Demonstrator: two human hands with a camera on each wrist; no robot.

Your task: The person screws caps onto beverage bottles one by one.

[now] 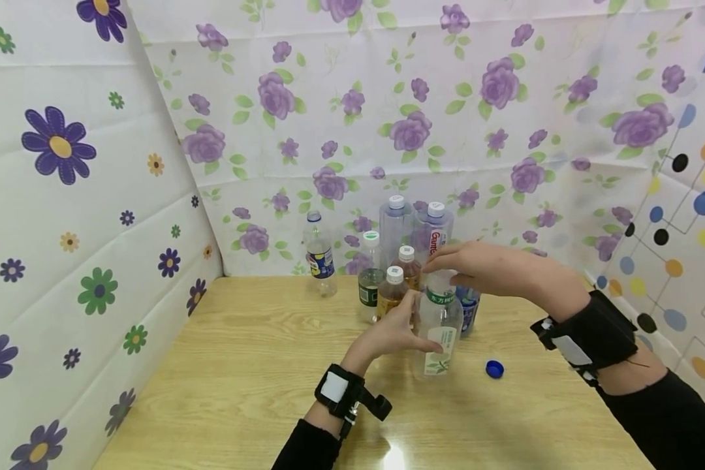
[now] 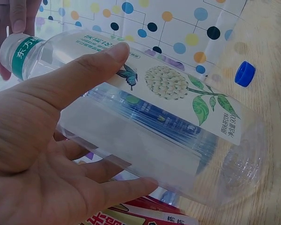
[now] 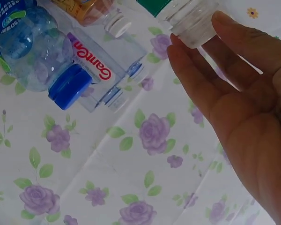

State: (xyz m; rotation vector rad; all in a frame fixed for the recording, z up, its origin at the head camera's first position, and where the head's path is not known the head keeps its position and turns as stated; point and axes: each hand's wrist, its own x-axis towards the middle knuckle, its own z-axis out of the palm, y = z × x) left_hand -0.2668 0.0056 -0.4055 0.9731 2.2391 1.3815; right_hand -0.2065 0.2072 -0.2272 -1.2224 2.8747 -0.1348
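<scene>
A clear plastic bottle (image 1: 446,320) with a green neck band and a pale flower-and-butterfly label (image 2: 166,82) stands upright on the table. Round its body my left hand (image 1: 390,333) has a grip, the thumb lying across the label and the fingers on the opposite side. From above, my right hand (image 1: 484,267) reaches over the bottle's top. In the right wrist view, its thumb and fingers hold the translucent ribbed cap (image 3: 194,23) between them. A loose blue cap (image 1: 495,369) lies on the table to the right of the bottle.
Behind the held bottle is a cluster: two tall Ganten bottles (image 1: 396,228), two amber drink bottles (image 1: 392,294), a dark-label bottle (image 1: 370,284) and a blue-capped bottle (image 3: 33,51). Another bottle (image 1: 321,261) stands apart, back left. Patterned cloth (image 1: 329,130) encloses the wooden table (image 1: 229,378).
</scene>
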